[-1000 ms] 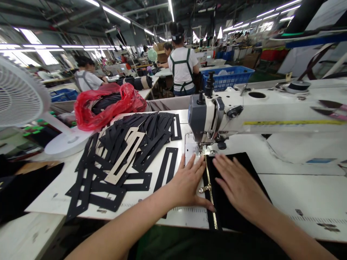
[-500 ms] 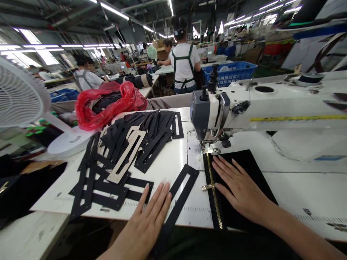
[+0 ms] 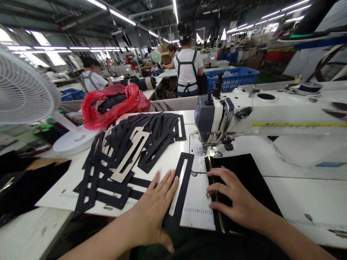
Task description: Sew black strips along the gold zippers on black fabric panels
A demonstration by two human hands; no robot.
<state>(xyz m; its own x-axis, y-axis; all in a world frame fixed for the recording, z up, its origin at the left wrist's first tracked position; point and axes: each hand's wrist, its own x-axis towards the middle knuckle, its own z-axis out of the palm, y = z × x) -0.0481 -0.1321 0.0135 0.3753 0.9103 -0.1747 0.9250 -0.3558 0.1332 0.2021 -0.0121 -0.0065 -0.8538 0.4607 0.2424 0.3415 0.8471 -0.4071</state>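
Black zippered cloth (image 3: pixel 246 171) lies before the sewing machine (image 3: pixel 284 108), the right hand's (image 3: pixel 240 202) grip arched, fingers parted; toward the machine's left front, the left hand (image 3: pixel 151 207), grip wide, touches a slotted strip (image 3: pixel 185 187), where light, even pressure should prevent skewing.

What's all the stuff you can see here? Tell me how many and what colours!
Sewing machine: one, mostly white, right
Table: one, white, beneath it
Cloth: one, black, below the needle
Zip: one, gold, along the cloth's left edge
Loose frame piece: one, black, table middle
Piled frame pieces: too many to count, black and some tan, left of middle
Bag: one, red, behind the pile
Big fan: one, white, far left
Baskets: at least two, blue, background
People: several, uncountable, background
Left hand: one, bare, on the loose piece
Right hand: one, bare, over the zip
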